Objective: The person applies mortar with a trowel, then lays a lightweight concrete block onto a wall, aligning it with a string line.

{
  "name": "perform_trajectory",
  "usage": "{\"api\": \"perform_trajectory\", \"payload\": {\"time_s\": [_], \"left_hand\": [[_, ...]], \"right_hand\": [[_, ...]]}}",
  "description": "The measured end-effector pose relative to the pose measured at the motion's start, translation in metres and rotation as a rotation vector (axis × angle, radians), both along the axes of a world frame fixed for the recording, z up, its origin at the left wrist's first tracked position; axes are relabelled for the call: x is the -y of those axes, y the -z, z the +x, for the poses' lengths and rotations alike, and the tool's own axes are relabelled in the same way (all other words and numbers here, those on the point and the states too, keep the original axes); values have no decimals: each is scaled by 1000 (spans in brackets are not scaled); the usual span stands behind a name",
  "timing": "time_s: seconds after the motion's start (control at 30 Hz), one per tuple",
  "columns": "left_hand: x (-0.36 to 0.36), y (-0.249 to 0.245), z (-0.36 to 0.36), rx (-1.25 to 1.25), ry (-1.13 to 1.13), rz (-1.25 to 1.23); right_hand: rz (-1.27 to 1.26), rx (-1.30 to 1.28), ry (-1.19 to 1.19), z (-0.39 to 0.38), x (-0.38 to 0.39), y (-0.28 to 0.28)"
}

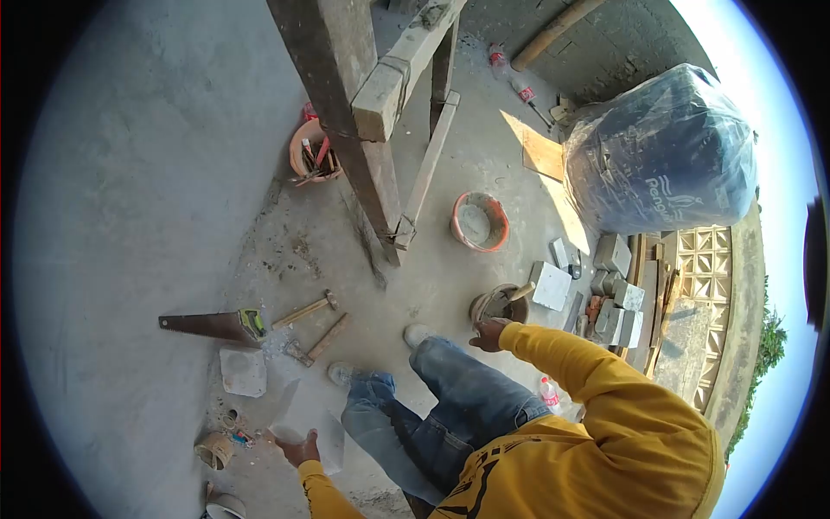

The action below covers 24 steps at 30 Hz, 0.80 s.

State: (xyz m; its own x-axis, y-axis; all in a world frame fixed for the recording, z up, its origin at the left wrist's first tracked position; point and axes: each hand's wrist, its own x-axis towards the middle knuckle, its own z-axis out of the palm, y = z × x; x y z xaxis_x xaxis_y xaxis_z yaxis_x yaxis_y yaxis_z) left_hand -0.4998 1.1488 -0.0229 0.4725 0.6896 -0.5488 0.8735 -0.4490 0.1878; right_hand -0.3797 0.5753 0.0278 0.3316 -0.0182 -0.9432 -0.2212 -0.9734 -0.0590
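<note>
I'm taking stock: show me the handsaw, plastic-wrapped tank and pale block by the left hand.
Handsaw (pixel 207 325): head view, blade.
Plastic-wrapped tank (pixel 661 156): head view, side.
Pale block (pixel 306 410): head view, visible face.

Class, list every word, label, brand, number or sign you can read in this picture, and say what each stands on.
"Pengu", its ending unclear: on the large plastic-wrapped object, beside a wavy emblem.
Too small to read: the red label on the bottle near the worker's hip.
Too small to read: the red label on the bottle near the far wall.
Not legible: dark print on the yellow top.
</note>
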Motion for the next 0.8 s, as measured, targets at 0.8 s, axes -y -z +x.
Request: {"api": "perform_trajectory", "payload": {"time_s": [0.8], "left_hand": [[172,-239,141,-116,390,8]], "right_hand": [[2,233,1003,-216,133,-167]]}}
